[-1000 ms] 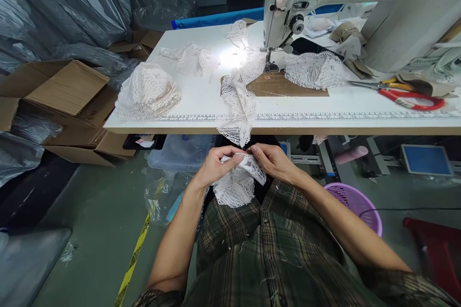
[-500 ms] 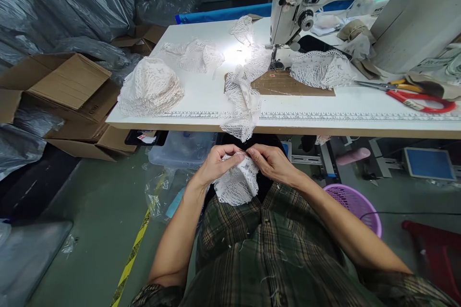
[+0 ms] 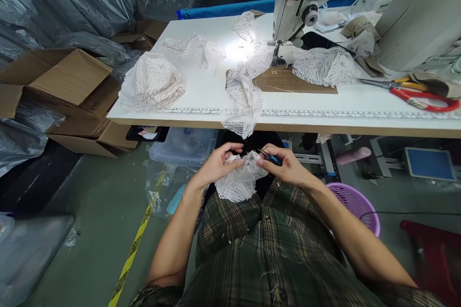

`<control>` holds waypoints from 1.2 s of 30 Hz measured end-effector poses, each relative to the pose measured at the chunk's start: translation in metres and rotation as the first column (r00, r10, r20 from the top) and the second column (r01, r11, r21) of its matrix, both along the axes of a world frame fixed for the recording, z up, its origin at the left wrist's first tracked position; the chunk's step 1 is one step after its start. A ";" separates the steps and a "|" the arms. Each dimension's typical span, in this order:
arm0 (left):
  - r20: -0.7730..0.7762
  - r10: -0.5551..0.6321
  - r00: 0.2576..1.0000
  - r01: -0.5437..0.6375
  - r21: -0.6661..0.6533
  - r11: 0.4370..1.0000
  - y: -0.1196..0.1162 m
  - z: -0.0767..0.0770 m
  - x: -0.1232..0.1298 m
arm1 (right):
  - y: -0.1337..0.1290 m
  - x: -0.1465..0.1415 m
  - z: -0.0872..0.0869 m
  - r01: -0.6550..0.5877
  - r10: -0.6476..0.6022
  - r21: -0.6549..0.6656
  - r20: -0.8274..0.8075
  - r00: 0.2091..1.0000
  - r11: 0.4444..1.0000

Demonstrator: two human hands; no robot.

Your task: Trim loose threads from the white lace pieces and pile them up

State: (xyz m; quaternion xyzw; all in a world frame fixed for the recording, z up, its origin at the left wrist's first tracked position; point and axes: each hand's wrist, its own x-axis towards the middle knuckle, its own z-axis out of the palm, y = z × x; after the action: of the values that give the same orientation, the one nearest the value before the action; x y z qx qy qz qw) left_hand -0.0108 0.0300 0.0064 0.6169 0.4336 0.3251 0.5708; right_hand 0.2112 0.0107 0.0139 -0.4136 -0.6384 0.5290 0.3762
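Note:
A piece of white lace (image 3: pixel 236 184) hangs over the lap, just below the table's front edge. My left hand (image 3: pixel 219 165) pinches its upper left part between thumb and fingers. My right hand (image 3: pixel 283 165) is closed around a small blue tool with a dark tip (image 3: pixel 271 157), which looks like thread snippers; its fingertips also touch the lace's right edge. Above the hands, a strip of white lace (image 3: pixel 243 100) lies on the table and droops over its front edge.
A sewing machine (image 3: pixel 293 9) stands on the white table (image 3: pixel 201 115), with stacked lace (image 3: pixel 151 81) at left, more lace (image 3: pixel 324 66) by the needle and red-handled scissors (image 3: pixel 423 98) at right. Below are a purple basket (image 3: pixel 355 206) and cardboard boxes (image 3: pixel 72 79).
The blue tool now shows in my right hand, which has moved slightly right, away from my left hand. The lace between the hands is spread differently. The view has shifted slightly.

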 end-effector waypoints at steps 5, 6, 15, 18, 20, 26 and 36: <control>-0.207 0.017 0.978 -0.013 0.021 1.000 -0.006 -0.013 -0.016 | -0.001 0.019 0.005 0.056 -0.057 -0.053 -0.006 0.998 0.997; -0.237 0.014 0.971 -0.008 0.024 1.000 -0.006 -0.013 -0.018 | -0.001 0.021 0.004 0.068 -0.068 -0.073 -0.005 0.998 0.995; -0.310 -0.075 0.948 0.092 0.039 0.995 -0.006 0.001 -0.025 | 0.005 0.034 0.003 0.091 -0.093 -0.111 -0.015 0.996 0.990; -0.366 -0.108 0.925 0.145 0.076 0.986 -0.005 0.010 -0.025 | 0.006 0.034 0.001 0.076 -0.076 -0.050 0.013 0.997 0.996; -0.390 -0.090 0.917 0.148 0.122 0.981 -0.006 0.018 -0.023 | 0.008 0.031 -0.001 0.090 -0.090 -0.008 0.033 0.995 0.996; -0.301 -0.186 0.935 0.226 0.101 0.969 -0.024 0.045 -0.005 | 0.008 0.010 -0.004 0.215 -0.219 0.113 0.022 0.975 0.970; -0.031 -0.229 0.973 0.228 0.283 0.932 -0.011 0.050 0.006 | -0.014 -0.014 0.002 0.047 -0.039 0.086 -0.099 0.994 0.995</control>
State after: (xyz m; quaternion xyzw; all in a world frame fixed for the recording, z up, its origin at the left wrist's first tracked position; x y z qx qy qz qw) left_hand -0.0048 0.0191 0.0567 0.7383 0.3071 0.3162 0.5106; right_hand 0.1970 -0.0038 0.0163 -0.3840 -0.6331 0.5115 0.4360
